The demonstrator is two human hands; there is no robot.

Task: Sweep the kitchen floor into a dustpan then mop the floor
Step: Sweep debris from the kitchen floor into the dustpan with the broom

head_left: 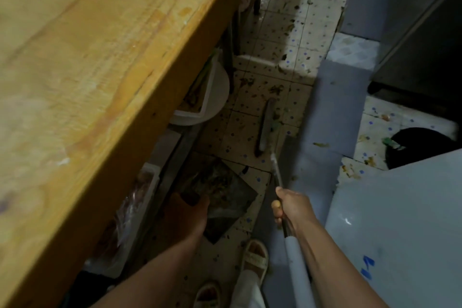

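Note:
My right hand [291, 205] grips the handle of a broom [277, 172], whose dark head [265, 130] lies on the dirty tiled floor [265, 97] ahead. My left hand [190, 210] holds the dark handle of a grey dustpan [225, 197] that sits on the floor beside the table, with a heap of food scraps in it. Scraps and dark specks litter the tiles around the broom head. The dustpan lies nearer to me than the broom head, with bare tile between them.
A large wooden table [100, 70] fills the left side. Under it stand a white bucket [210, 97] and plastic-wrapped boxes [130, 212]. Grey mats [332, 112] lie on the right, with a white appliance [400, 232], a black bin [422, 145] and a steel cabinet [425, 32]. My sandalled feet [255, 255] stand below.

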